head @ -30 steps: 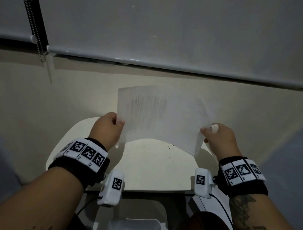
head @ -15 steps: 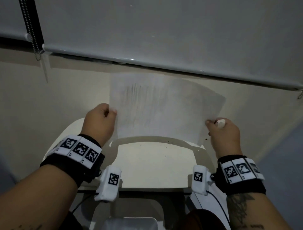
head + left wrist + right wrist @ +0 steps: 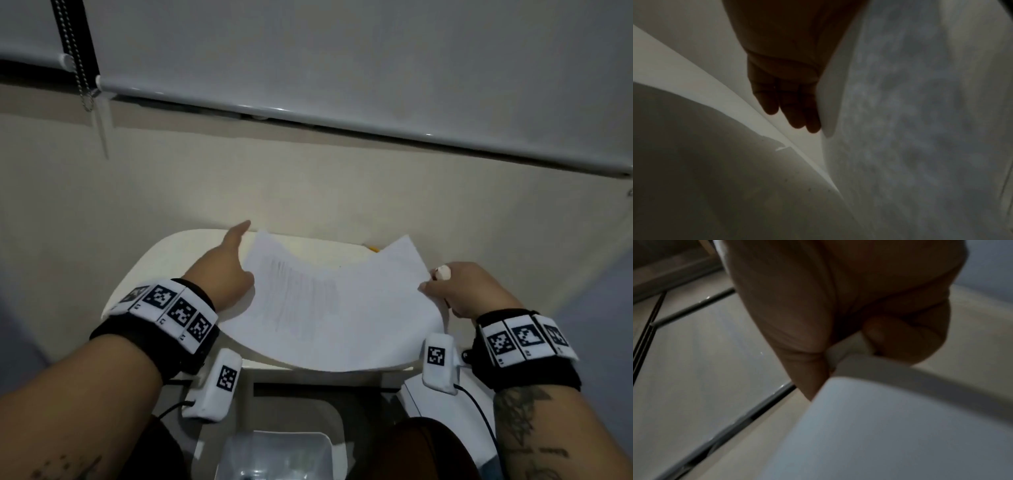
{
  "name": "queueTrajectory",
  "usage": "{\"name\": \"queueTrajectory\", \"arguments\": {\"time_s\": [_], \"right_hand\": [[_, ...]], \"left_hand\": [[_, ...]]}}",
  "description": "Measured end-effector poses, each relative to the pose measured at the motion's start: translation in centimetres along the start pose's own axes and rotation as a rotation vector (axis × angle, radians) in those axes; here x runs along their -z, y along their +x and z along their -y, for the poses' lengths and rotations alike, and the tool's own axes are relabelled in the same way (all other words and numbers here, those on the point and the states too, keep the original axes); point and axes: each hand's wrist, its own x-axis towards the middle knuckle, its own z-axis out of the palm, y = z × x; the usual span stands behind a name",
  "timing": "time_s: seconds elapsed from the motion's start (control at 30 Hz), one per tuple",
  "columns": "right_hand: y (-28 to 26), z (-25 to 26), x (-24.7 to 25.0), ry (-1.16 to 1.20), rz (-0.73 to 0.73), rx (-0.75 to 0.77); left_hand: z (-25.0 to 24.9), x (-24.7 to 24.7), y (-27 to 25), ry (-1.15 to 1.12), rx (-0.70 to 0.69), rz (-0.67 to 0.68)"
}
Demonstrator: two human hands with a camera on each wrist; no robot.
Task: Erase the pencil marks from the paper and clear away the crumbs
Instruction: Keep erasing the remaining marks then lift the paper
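Thin white paper (image 3: 329,308) is the thing of the task, and in the head view it lies half on the small pale table (image 3: 144,274), bowed in the middle, with its far corners lifted and faint grey pencil marks (image 3: 298,294) left of its centre. I judge it very light and soft; it will bend, slide and crease easily, so it is better to hold it at an edge or corner with a gentle pinch and to press it flat before rubbing. The left hand (image 3: 226,270) is beside the left edge of the sheet, with one finger stretched forward and nothing held. The right hand (image 3: 469,291) pinches the right edge, and a small white eraser (image 3: 443,272) shows at its top. A yellow tip, perhaps a pencil (image 3: 373,248), shows behind the sheet.

From the left wrist, the left hand's fingers (image 3: 795,110) are straight and close together, dark against the light. They are just beside the lifted edge of the paper (image 3: 920,129), but I cannot tell if they touch it. A few dark crumbs (image 3: 809,189) lie on the table below.

From the right wrist, the right hand (image 3: 838,305) is curled tight, and its thumb and fingers pinch the sheet's curved edge (image 3: 900,426) together with the eraser (image 3: 846,348).
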Motion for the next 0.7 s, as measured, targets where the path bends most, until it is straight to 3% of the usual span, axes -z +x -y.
{"name": "queueTrajectory", "arguments": {"time_s": [0.1, 0.27, 0.37, 0.47, 0.57, 0.63, 0.7], "right_hand": [[-0.4, -0.1, -1.1, -0.135, 0.045, -0.041], [-0.8, 1.4, -0.4, -0.254, -0.100, 0.020], [-2.1, 3.5, -0.2, -0.167, -0.154, 0.101], [-3.6, 5.4, -2.1, 0.027, -0.026, 0.152], [-5.1, 6.3, -5.6, 0.217, 0.176, 0.078], [-5.6, 6.0, -7.8, 0.195, 0.275, 0.097], [-6.1, 5.5, -9.4, 0.120, 0.304, 0.141]], "left_hand": [[0.4, -0.9, -0.5, 0.167, -0.013, 0.118], [1.9, -2.5, -0.3, 0.299, 0.051, 0.176], [2.5, -3.0, -0.8, 0.354, 0.074, 0.174], [3.1, -3.4, -1.3, 0.392, 0.058, 0.139], [3.1, -3.3, -2.4, 0.468, 0.018, 0.082], [2.8, -3.1, -3.3, 0.538, -0.054, -0.007], [2.7, -2.6, -3.6, 0.526, -0.101, -0.007]]}}
